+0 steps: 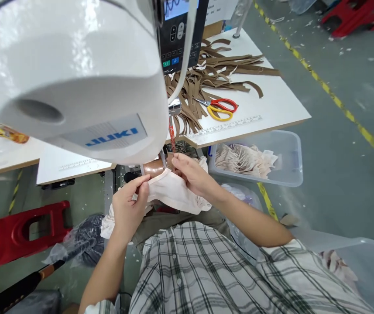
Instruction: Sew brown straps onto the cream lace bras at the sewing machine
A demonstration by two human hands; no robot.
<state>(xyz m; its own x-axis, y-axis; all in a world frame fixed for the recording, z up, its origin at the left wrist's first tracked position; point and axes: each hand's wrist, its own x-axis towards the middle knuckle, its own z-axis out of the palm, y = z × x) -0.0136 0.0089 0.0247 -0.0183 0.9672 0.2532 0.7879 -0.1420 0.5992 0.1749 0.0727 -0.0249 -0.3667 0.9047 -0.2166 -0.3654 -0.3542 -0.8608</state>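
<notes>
Both our hands hold the cloth in narrow grips, as seen from the head camera: our left hand (pixel 130 207) pinches its left end between thumb and fingers, and our right hand (pixel 193 174) closes on its upper right edge, the fingers there partly hidden. Our pale cloth (pixel 173 194) is a faint pinkish white, plain and mostly smooth, with a raised seam-like border along the top, a small peak in the middle and a curved lower edge; toward the right it falls into soft folds. It lies stretched between our two hands, its peak just beside the presser foot (pixel 163 158) and the copper-coloured bed (pixel 154 168), beneath the white sewing machine head (pixel 101 56). Its right part hangs below our right hand, near our lap.
</notes>
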